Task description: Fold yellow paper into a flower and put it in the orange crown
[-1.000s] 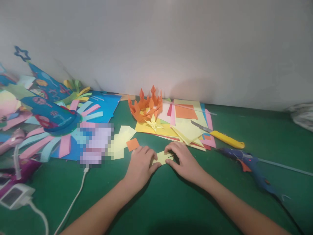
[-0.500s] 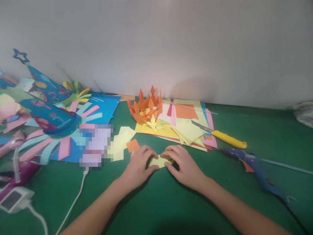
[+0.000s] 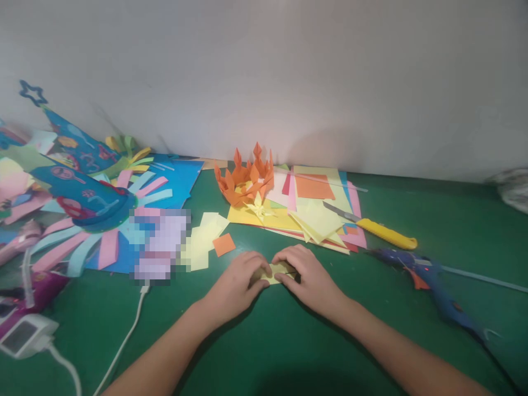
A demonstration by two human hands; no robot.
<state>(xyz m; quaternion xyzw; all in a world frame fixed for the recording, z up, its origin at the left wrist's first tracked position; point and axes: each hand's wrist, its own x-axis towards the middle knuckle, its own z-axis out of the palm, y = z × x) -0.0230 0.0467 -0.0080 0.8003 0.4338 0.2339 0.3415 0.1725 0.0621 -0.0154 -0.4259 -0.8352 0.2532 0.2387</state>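
Observation:
A small folded piece of pale yellow paper [image 3: 272, 276] lies between my hands on the green table. My left hand [image 3: 243, 280] grips its left end, fingertips and thumb closed on it. At the other end, the fingers and thumb of my right hand [image 3: 307, 278] press on the paper. Most of the piece is covered by my fingers. Just beyond my left hand is an orange paper square [image 3: 224, 245]. An orange folded-paper crown [image 3: 243, 184] stands further back, with a yellow paper star [image 3: 259, 209] in front of it.
Coloured sheets [image 3: 322, 220] are stacked behind my hands, with a yellow utility knife [image 3: 385, 232] on their right edge. A blue glue gun [image 3: 433, 286] rests at right. On the left are decorated blue party hats [image 3: 91, 195], pale yellow papers [image 3: 202, 239] and a white cable [image 3: 127, 335].
My left hand has shifted slightly down and to the right, closer to my right hand. Less of the yellow paper shows now, and the orange square is fully uncovered.

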